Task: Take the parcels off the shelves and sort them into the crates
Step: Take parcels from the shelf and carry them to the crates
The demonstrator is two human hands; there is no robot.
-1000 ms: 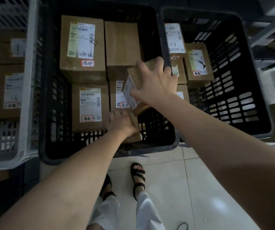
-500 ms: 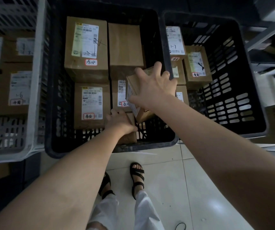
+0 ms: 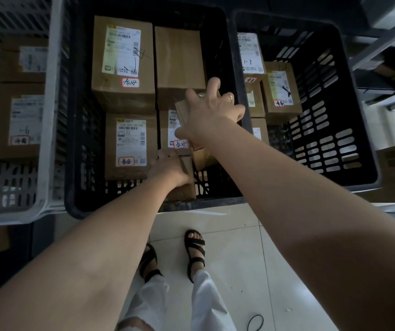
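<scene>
My right hand (image 3: 209, 113) grips a small brown cardboard parcel (image 3: 203, 156) from above, tilted, inside the middle black crate (image 3: 72, 163). Below it, my left hand (image 3: 169, 167) holds another small brown parcel (image 3: 185, 187) against the crate's near wall. The same crate contains several labelled cardboard parcels, among them a large one (image 3: 122, 65) at the back left and one (image 3: 129, 144) at the front left. My right hand hides most of the parcel it grips.
A black crate (image 3: 335, 115) to the right holds a few labelled parcels (image 3: 280, 91). A white crate (image 3: 46, 115) to the left holds more parcels (image 3: 22, 120). Metal shelf rails (image 3: 387, 39) run at the upper right. My sandalled feet (image 3: 194, 249) stand on the tiled floor.
My right hand has lowered its parcel slightly deeper into the middle crate. My left hand stays on the small parcel at the near wall. The view has shifted a little.
</scene>
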